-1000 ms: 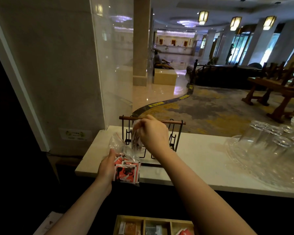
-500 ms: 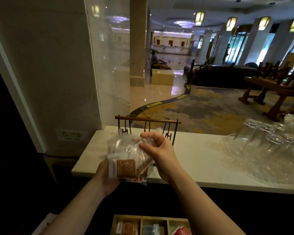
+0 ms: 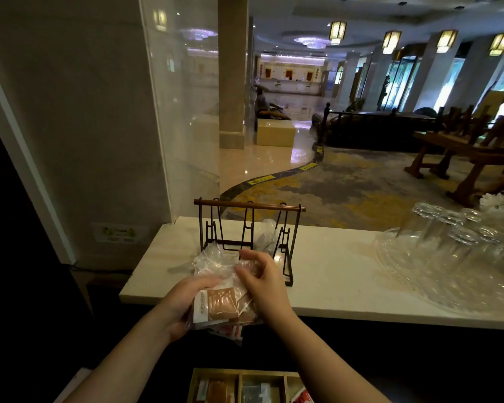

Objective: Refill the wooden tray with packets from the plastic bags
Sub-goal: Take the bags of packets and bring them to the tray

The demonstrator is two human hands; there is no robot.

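Note:
Over the front edge of the white counter point(image 3: 332, 274) I hold clear plastic bags point(image 3: 216, 266) stacked together. The top one shows brown and white packets point(image 3: 218, 303); red packets point(image 3: 230, 333) peek out from a bag underneath. My left hand point(image 3: 184, 303) grips the stack from the left and below. My right hand point(image 3: 262, 283) pinches the crumpled top of the upper bag. The wooden tray point(image 3: 239, 373) with its divided compartments lies low at the bottom edge, holding a few brown, grey and red packets.
A metal rack with a wooden top bar point(image 3: 248, 205) stands on the counter just behind the bags, another clear bag point(image 3: 266, 234) resting in it. Upturned glasses on a clear glass tray point(image 3: 454, 257) fill the right side. A glass partition point(image 3: 184, 112) rises at the left.
The bags have come down and toward me from the rack. A bag of brown packets now lies on top of the one with red packets. My right hand dropped from the rack to the bag top.

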